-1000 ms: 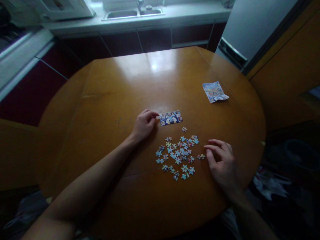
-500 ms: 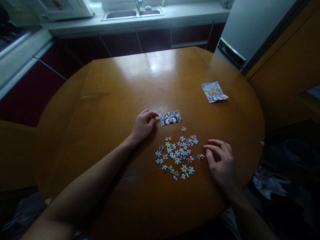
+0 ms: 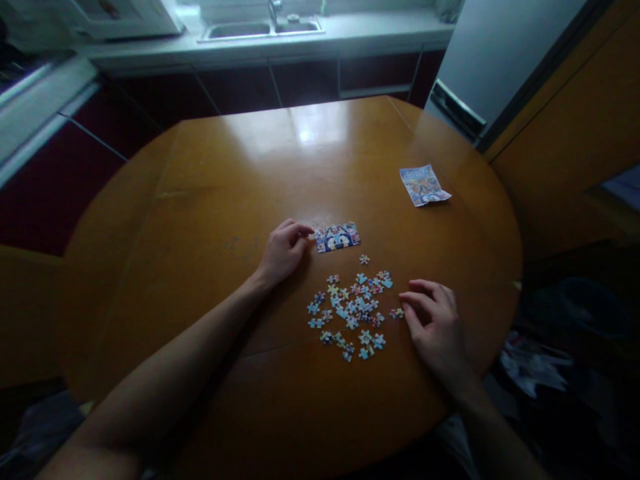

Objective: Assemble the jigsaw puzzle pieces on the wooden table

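Evidently, one joined puzzle section is done, while many loose pieces remain below it. The left hand curls at its left edge, the right hand curls to its lower right; whether either pinches anything is unclear.

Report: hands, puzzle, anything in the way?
Left hand at left edge of joined puzzle section. Right hand beside loose pieces, contact unclear. Creased sheet lies farther off, blocking neither.
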Available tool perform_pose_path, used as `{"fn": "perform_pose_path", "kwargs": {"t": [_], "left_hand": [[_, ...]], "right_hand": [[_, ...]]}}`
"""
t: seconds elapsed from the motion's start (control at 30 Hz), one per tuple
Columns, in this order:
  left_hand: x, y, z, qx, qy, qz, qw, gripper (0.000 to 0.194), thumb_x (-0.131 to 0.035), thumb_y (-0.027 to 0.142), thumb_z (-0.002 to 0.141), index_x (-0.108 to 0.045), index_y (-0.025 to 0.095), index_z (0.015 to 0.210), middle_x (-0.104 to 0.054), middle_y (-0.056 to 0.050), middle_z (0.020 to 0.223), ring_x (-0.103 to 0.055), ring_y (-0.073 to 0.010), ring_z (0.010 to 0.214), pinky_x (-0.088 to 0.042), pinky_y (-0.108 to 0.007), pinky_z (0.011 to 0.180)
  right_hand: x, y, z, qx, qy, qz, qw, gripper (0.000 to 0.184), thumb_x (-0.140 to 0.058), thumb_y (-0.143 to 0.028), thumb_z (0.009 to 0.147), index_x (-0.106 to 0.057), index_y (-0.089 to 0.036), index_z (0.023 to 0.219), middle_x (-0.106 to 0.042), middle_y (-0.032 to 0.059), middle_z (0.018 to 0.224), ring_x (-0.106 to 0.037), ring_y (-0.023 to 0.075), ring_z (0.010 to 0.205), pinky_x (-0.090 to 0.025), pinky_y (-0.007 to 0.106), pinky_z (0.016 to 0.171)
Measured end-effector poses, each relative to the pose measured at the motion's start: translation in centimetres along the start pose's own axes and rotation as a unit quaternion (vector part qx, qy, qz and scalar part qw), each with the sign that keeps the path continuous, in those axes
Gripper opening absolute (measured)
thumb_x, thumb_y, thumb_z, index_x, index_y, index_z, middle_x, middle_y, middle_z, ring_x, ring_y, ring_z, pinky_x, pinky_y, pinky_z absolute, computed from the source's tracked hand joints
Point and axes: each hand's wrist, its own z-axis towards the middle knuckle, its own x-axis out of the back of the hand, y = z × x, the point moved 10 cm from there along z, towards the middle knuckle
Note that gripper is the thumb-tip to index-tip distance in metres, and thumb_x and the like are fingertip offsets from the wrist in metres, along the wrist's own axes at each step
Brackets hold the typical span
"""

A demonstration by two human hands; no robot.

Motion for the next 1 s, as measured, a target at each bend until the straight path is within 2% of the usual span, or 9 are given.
{"fn": "perform_pose_path", "kwargs": {"t": [0.23,0.47,0.63,0.77,1.0], "left_hand": [[-0.1,0.0,0.1,0.002,-0.009,0.009,1.000,0.023,-0.054,0.006,0.081,-0.072,0.017,0.090,-0.062,-0.003,0.085,-0.055,-0.0150,0.074,-0.048,-0.029,0.070],[-0.1,0.0,0.1,-0.005,-0.010,0.016,1.000,0.022,-0.054,0.007,0.081,-0.072,0.017,0.090,-0.062,-0.003,0.085,-0.056,-0.0153,0.075,-0.048,-0.029,0.071],[-0.2,-0.1,0.1,-0.007,-0.010,0.013,1.000,0.023,-0.055,0.006,0.082,-0.072,0.017,0.091,-0.062,-0.003,0.085,-0.056,-0.0150,0.074,-0.046,-0.029,0.069],[-0.2,-0.2,0.1,-0.002,-0.008,0.014,1.000,0.022,-0.056,0.005,0.081,-0.072,0.018,0.090,-0.062,-0.003,0.085,-0.057,-0.0153,0.075,-0.047,-0.030,0.071],[-0.1,0.0,0.1,-0.003,-0.006,0.014,1.000,0.023,-0.055,0.006,0.081,-0.071,0.019,0.089,-0.063,-0.003,0.085,-0.057,-0.0156,0.076,-0.048,-0.031,0.071]], "right_hand": [[-0.2,-0.1,-0.1,0.000,-0.024,0.016,1.000,0.010,-0.066,-0.024,0.090,-0.073,-0.025,0.097,-0.065,0.0091,0.118,-0.055,0.0299,0.115,-0.048,0.052,0.098],[0.7,0.2,0.0,-0.016,0.007,0.080,0.997,0.015,-0.059,-0.021,0.096,-0.073,-0.024,0.096,-0.066,0.0092,0.113,-0.058,0.0278,0.113,-0.050,0.050,0.097],[0.6,0.6,0.0,-0.025,-0.004,0.092,0.995,0.014,-0.060,-0.023,0.096,-0.073,-0.024,0.095,-0.066,0.0098,0.113,-0.057,0.0278,0.113,-0.050,0.050,0.097],[0.1,0.9,0.3,-0.030,-0.038,0.074,0.996,0.015,-0.059,-0.025,0.096,-0.074,-0.024,0.098,-0.066,0.0103,0.114,-0.057,0.0286,0.113,-0.049,0.051,0.098],[-1.6,0.1,1.5,-0.004,-0.110,0.015,0.994,0.025,-0.059,-0.027,0.095,-0.073,-0.024,0.115,-0.063,0.0111,0.123,-0.054,0.0304,0.118,-0.047,0.053,0.103]]}}
